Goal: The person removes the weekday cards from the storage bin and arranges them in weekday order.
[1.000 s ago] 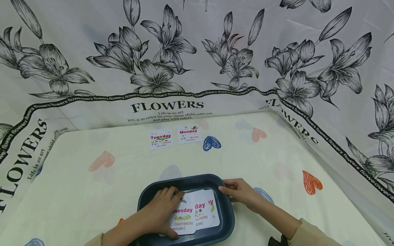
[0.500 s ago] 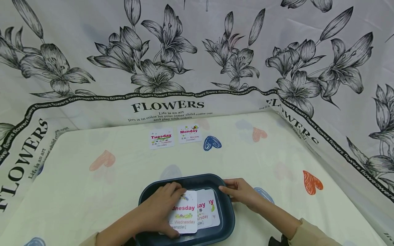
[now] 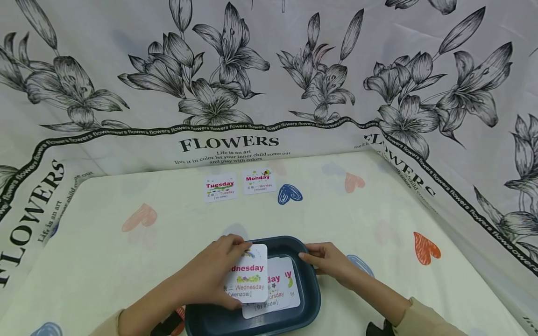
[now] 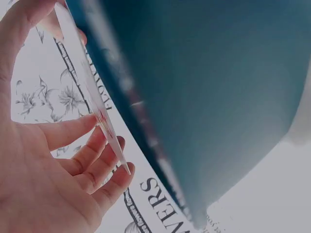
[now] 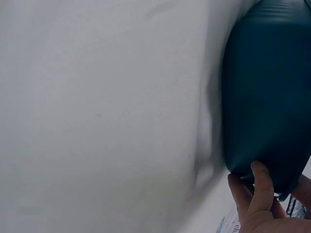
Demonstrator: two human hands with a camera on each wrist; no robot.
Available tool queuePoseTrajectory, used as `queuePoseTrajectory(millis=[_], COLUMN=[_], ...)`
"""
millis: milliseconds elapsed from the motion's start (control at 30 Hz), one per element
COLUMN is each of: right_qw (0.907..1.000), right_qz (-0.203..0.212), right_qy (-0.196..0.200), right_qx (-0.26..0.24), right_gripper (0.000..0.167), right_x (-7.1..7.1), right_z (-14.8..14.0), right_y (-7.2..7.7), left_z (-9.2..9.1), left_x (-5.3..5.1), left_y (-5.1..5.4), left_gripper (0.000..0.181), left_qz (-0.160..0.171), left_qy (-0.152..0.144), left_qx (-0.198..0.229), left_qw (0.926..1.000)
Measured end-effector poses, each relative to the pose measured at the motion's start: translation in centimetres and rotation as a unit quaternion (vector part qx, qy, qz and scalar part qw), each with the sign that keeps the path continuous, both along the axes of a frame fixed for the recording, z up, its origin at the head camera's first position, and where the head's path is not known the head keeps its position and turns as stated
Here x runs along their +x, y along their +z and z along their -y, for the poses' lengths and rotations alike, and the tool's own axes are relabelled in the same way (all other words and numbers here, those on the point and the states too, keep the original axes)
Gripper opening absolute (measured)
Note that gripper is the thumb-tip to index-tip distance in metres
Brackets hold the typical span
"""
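My left hand (image 3: 214, 270) holds the Wednesday card (image 3: 249, 280) by its edges, thumb at the near edge and fingers at the far one. In the left wrist view the card (image 4: 92, 87) appears nearly edge-on between thumb and fingertips. It is raised over the dark blue tray (image 3: 310, 298), covering part of the Thursday card (image 3: 275, 298) that lies inside. Another card (image 3: 293, 284), mostly covered, shows at the right of that stack. My right hand (image 3: 332, 263) grips the tray's right rim, thumb on top; in the right wrist view its fingers (image 5: 262, 187) press the tray's outer wall (image 5: 265, 97).
A Tuesday card (image 3: 220, 188) and a Monday card (image 3: 258, 181) lie side by side toward the back of the heart-patterned tablecloth (image 3: 176, 219). Behind rises a flower-printed curtain (image 3: 269, 102). Dark objects partly show beside both forearms at the bottom.
My left hand has lifted the Wednesday card from the stack in the tray, moving up and slightly left. More of the Thursday card's lower edge shows. The right hand stays on the rim.
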State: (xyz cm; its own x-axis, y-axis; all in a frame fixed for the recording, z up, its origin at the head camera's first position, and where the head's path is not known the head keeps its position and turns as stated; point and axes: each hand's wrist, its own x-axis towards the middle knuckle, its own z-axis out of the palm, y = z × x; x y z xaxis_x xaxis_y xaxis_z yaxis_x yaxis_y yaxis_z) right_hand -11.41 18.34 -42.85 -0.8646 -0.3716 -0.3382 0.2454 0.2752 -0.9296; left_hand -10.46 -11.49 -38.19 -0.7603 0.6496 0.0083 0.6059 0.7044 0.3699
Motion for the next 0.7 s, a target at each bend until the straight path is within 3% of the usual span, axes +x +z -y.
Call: queuePoseTrajectory(millis=[167, 467, 700], right_qw=[1.0, 0.9999, 1.0], right_qz=[0.0, -0.001, -0.004], right_qy=[0.001, -0.009, -0.003], right_qx=[0.0, 0.008, 0.005], right_gripper=[0.048, 0.052, 0.051], right_x=[0.0, -0.1, 0.0], right_z=[0.0, 0.0, 0.0], right_y=[0.0, 0.0, -0.1], left_z=[0.9, 3.7, 6.2], left_x=[-1.0, -4.3, -6.9], left_y=[0.9, 2.3, 2.5], left_gripper=[0.102, 0.104, 0.103], left_qz=[-0.001, 0.013, 0.045], left_qy=[0.011, 0.044, 0.064], left_qx=[0.0, 0.003, -0.011], left_qw=[0.9999, 0.9989, 0.9969])
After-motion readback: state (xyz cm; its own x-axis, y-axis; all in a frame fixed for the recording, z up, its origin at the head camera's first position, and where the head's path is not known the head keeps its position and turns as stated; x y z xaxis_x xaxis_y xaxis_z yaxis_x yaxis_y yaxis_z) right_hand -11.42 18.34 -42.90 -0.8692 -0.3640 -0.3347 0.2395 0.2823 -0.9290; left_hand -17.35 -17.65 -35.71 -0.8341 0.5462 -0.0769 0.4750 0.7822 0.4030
